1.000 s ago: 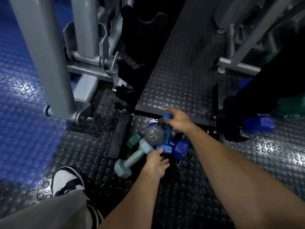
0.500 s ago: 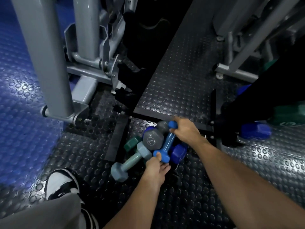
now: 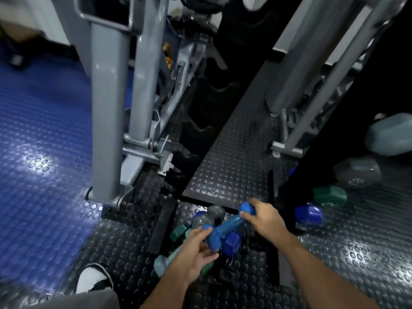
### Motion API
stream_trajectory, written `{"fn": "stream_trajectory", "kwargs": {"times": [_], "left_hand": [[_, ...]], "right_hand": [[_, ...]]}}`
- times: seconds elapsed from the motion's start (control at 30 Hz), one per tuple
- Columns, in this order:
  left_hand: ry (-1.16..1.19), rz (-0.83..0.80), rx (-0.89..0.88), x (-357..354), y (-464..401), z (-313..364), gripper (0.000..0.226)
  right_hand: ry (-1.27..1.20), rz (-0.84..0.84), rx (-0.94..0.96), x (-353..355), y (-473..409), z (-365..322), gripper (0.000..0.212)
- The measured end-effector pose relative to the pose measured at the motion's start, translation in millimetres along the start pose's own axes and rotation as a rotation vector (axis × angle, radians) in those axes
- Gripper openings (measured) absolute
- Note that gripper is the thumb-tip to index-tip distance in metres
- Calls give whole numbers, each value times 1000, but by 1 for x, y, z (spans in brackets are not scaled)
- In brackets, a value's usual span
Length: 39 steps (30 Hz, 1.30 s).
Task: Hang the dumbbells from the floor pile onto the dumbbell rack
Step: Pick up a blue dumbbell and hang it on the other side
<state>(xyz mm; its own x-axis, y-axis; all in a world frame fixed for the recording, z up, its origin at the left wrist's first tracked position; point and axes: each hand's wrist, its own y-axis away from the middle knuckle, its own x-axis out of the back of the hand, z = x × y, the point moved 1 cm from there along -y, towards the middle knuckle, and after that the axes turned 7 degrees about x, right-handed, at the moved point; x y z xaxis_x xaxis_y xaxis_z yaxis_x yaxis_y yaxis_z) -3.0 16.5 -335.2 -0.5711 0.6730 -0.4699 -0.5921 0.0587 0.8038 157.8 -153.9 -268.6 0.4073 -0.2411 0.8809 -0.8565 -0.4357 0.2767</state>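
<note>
Pickup step: right hand (image 3: 265, 217) fingers clamped on far head of blue dumbbell (image 3: 225, 227), left hand (image 3: 194, 253) fingers curled round near head, just above floor pile (image 3: 200, 221). Next: prob carry to rack (image 3: 330, 139), seat it w/ care.

I have a single view, from the camera on the person's head, wide-angle, tilted forward and steeply down at the floor (image 3: 223, 166). It sits close above the work: both forearms enter from the bottom edge, and the left hand (image 3: 194, 253) and right hand (image 3: 264, 217) fall just below centre. A shoe (image 3: 94, 279) shows at lower left. The edges bend and blur. No second view overlaps it.
</note>
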Motion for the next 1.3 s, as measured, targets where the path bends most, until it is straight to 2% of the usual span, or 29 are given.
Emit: {"fn": "stream_trajectory", "kwargs": {"times": [0.13,0.3,0.43,0.57,0.7,0.8,0.9,0.93,1.03,1.07,1.13,1.2,1.3], "left_hand": [[-63,-34,-106,-7,37,39,38],[-321,-217,-266,-23,104,106,72],[-487,-331,-448,-52,180,159,71],[-499,-382,-622,-80,255,198,88],[-383,-470,-651,-101,318,221,102],[-336,-418,-770,-112,354,229,98],[-266,-321,-897,-119,375,231,101],[-249,-293,-939,-122,378,232,95],[-201,-205,-1052,-131,385,237,59],[-187,-179,-1085,-132,383,241,56],[-213,-120,-1154,-135,375,251,59],[-297,-20,-1235,-140,361,263,51],[-320,52,-1287,-151,336,281,46]], "right_hand": [[-163,107,49,35,16,-27,24],[-286,232,130,91,33,-66,16],[-314,329,187,151,47,-108,16],[-367,407,251,212,51,-156,19],[-424,437,284,257,57,-205,25],[-580,473,303,272,58,-230,31],[-810,477,271,284,60,-250,47],[-849,508,239,290,60,-254,49],[-768,662,95,311,63,-259,34],[-770,662,72,315,63,-260,34],[-800,564,90,318,57,-260,48],[-802,491,124,317,49,-260,49],[-864,506,166,315,38,-257,49]]}}
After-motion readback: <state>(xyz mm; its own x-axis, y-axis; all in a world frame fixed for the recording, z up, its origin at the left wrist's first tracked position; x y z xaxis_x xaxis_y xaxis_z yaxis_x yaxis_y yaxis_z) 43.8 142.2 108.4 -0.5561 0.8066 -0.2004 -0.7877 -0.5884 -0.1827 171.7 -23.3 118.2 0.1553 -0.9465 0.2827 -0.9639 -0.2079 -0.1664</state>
